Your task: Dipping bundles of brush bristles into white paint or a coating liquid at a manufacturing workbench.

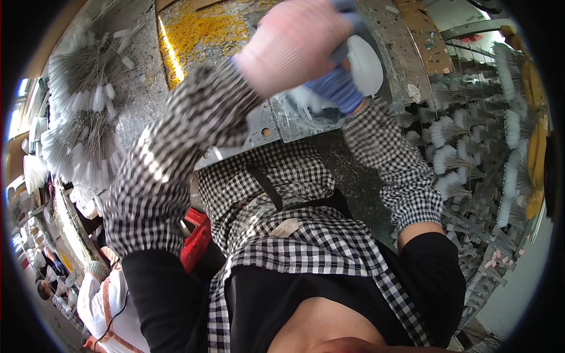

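Note:
My left hand (294, 44), in a pink glove, is raised over the metal workbench (306, 126) with its back toward the camera. What its fingers hold is hidden. Just under and behind it is my right hand (338, 88) in a blue glove, closed around a blurred pale bundle (305, 97) that looks like white bristles. The two hands press close together. Checked sleeve covers run up both forearms, and a checked apron hangs over a black shirt. A white oval disc (366, 65) lies right behind the hands.
A heap of yellow rubber bands (200, 29) lies on the bench at the upper left. Wire-stemmed brushes with white tips (82, 117) fan out on the left. Racks of white brush tufts (465, 153) fill the right. Another person (106, 300) works at the lower left.

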Demonstrator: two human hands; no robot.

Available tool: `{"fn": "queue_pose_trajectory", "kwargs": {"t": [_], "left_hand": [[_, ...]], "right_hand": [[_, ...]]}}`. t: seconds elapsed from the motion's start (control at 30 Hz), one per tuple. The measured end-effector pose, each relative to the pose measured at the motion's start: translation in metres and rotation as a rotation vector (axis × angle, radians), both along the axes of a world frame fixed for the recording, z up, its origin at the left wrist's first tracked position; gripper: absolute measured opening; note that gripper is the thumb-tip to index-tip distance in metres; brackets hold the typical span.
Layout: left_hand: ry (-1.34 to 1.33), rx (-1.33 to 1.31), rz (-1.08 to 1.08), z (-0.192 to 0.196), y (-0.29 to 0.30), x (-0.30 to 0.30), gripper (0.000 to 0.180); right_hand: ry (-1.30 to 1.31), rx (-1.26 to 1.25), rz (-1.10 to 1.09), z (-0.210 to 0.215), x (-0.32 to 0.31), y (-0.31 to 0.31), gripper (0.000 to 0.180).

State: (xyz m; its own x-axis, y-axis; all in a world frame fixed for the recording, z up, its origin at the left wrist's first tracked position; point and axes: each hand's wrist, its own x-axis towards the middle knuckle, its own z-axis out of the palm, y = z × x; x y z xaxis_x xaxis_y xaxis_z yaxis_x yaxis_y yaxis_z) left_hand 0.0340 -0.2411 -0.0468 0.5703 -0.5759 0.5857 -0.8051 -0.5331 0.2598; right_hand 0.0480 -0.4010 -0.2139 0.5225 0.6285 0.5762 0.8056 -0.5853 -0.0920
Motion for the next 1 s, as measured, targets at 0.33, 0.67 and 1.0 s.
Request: {"fn": "queue_pose_trajectory", "kwargs": {"t": [0.33,0.67,1.0], "left_hand": [[-0.083,0.029,-0.195,-0.025,-0.021,0.062,0.026],[-0.034,0.013,-0.204,-0.029,-0.051,0.067,0.026],[-0.085,-0.022,-0.203,-0.031,-0.041,0.059,0.025]], "right_hand": [[0.696,-0.594,-0.382,0.047,0.033,-0.001,0.073],[0.013,-0.168,-0.208,-0.038,0.052,-0.063,0.070],[-0.067,-0.288,-0.293,-0.151,0.093,-0.100,0.067]]}}
